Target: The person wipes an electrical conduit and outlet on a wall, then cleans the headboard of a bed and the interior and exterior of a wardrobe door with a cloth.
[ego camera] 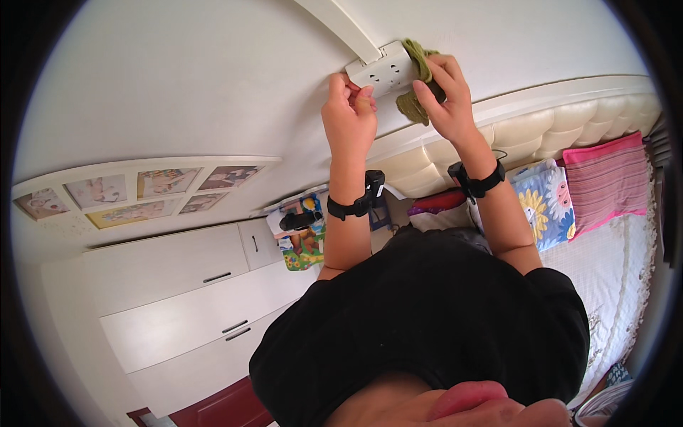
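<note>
A white wall socket box (385, 69) with several slots sits on the wall at the lower end of a white cable trunking (349, 29). My left hand (352, 112) is at the box's left edge, thumb and fingers drawn together against its lower left corner; whether it grips the box I cannot tell. My right hand (448, 99) holds a green cloth (413, 107) at the box's right side. Part of the cloth lies along that side's edge, and another part hangs below the fingers. Both wrists wear black straps with small devices.
A cream padded headboard (523, 128) runs below the socket, beside a bed with a striped pink pillow (608, 184) and a floral pillow (544, 205). Framed pictures (155, 184) hang at left. White drawers (176, 267) stand below, near a colourful mat (307, 248) holding a black object.
</note>
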The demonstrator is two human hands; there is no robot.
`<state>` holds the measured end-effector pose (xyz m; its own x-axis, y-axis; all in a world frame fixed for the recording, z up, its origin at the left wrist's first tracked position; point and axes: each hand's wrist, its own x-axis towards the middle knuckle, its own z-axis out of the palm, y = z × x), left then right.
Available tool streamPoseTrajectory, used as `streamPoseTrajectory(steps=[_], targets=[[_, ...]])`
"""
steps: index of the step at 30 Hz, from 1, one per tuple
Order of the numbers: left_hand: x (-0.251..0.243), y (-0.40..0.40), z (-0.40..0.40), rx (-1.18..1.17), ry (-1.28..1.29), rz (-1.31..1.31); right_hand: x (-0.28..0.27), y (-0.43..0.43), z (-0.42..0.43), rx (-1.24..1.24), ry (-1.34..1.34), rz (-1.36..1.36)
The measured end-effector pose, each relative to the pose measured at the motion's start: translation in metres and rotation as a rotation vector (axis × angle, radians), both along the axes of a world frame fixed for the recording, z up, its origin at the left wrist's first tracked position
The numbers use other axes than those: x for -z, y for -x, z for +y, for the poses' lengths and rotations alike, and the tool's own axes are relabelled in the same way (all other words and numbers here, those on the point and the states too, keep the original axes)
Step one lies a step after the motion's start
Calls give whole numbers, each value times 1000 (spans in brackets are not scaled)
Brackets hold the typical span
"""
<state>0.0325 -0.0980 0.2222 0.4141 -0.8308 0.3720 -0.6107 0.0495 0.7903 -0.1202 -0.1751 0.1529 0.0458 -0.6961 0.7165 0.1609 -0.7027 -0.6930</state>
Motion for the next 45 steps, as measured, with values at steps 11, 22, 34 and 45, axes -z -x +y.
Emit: streamPoseTrajectory(steps=[11,22,34,45], targets=[[0,2,2,-13,15,19,-22,4,-8,-88,-50,-27],[4,0,-2,17,78,65,40,3,27,-67,-99,120],[10,-4,0,-7,64,-22,-60,2,4,274,373,274],[14,-2,-1,10,78,-1,28,3,20,197,82,217]])
